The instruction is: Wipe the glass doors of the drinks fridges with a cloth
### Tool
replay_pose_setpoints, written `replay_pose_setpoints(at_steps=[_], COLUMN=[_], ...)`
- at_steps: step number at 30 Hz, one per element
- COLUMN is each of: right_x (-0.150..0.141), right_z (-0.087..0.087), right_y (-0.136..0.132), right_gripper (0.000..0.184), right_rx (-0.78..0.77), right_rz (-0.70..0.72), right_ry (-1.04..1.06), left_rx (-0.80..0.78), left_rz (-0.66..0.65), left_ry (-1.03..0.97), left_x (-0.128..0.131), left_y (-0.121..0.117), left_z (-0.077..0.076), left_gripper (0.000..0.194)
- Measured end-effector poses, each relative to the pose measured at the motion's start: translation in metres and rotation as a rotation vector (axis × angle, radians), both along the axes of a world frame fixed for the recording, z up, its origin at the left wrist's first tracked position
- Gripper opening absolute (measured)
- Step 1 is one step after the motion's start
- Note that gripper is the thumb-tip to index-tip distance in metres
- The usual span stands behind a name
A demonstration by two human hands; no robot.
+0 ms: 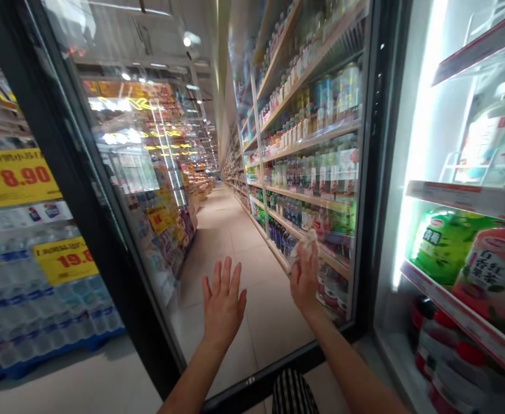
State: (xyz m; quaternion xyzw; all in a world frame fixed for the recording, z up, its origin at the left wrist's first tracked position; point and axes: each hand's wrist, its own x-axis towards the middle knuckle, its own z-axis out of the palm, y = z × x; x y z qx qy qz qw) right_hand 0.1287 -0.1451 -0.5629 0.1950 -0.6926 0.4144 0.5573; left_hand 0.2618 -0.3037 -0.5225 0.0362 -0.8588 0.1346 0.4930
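A black-framed glass door [252,376] stands swung open in front of me, and the store aisle shows through its pane. My left hand [223,302] is raised with fingers stretched out, at the glass and left of the other hand. Whether its palm touches the pane I cannot tell. My right hand [305,279] has its fingers closed on a crumpled whitish cloth [308,244], held up against or close to the glass. Part of the cloth is hidden behind the fingers.
To the right, the lit cooler holds a green drink jug [440,244], a red drink jug [496,276] and red-capped bottles [459,374] below. Packs of bottled water [49,322] with yellow price signs [17,177] are stacked at the left. Dark striped fabric [293,394] shows at the bottom.
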Motion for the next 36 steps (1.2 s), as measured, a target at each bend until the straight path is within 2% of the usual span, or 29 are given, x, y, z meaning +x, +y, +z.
replay_pose_setpoints(at_steps=[2,4,5,9,10,13,15,17,20,22,24,26,28,29,31,34,35,36], right_x=[0.008,0.009,0.007,0.002,0.005,0.021,0.024,0.014,-0.003,-0.001,0.014,0.028,0.029,0.023,0.004,-0.016,-0.016,-0.011], right_z=[-0.007,-0.010,-0.009,0.004,0.006,0.006,0.004,0.007,0.020,0.027,0.024,0.014,0.002,-0.001,-0.004,-0.006,-0.009,-0.013], right_y=[-0.007,-0.009,-0.007,-0.002,-0.006,-0.022,-0.026,-0.019,-0.007,-0.014,-0.032,-0.048,-0.049,-0.042,-0.019,0.009,0.010,0.007], right_gripper=[0.047,0.044,0.043,0.035,0.032,0.017,0.009,0.009,0.018,0.028,0.035,0.040,0.044,0.045,0.045,0.047,0.048,0.049], right_rx=[0.204,0.290,0.253,-0.112,-0.130,0.023,0.082,0.008,-0.227,-0.304,-0.154,0.109,0.297,0.317,0.197,-0.144,-0.197,-0.187], right_rz=[0.089,0.120,0.106,0.014,0.037,0.184,0.225,0.179,0.034,-0.023,0.021,0.101,0.120,0.098,0.012,-0.104,-0.113,-0.097], right_ry=[0.077,0.132,0.131,0.009,-0.003,0.045,0.076,0.064,0.007,0.010,0.084,0.204,0.280,0.283,0.199,-0.006,-0.049,-0.058], left_rx=[-0.003,-0.007,-0.009,0.001,0.005,0.015,0.014,0.005,-0.010,-0.003,0.001,0.002,0.000,-0.001,-0.001,0.014,0.021,0.025], left_rz=[0.008,0.008,0.006,-0.002,-0.004,-0.014,-0.025,-0.034,-0.034,-0.026,-0.021,-0.024,-0.034,-0.040,-0.051,-0.051,-0.048,-0.043], left_ry=[0.005,0.006,0.002,-0.013,-0.014,-0.022,-0.034,-0.046,-0.057,-0.054,-0.045,-0.034,-0.028,-0.023,-0.015,0.003,0.008,0.013], left_x=[-0.001,-0.002,-0.002,-0.001,0.000,0.002,0.004,0.007,0.010,0.010,0.010,0.010,0.009,0.009,0.009,0.007,0.006,0.005], left_y=[0.000,-0.001,-0.001,-0.002,-0.002,-0.002,-0.004,-0.006,-0.009,-0.009,-0.008,-0.008,-0.010,-0.010,-0.011,-0.007,-0.005,-0.003], left_z=[-0.001,-0.002,-0.002,-0.003,-0.003,-0.002,-0.001,0.000,0.000,-0.001,-0.002,-0.002,-0.003,-0.003,-0.005,-0.011,-0.013,-0.016], left_gripper=[0.049,0.049,0.049,0.050,0.050,0.050,0.050,0.050,0.052,0.052,0.052,0.051,0.051,0.050,0.049,0.048,0.048,0.048])
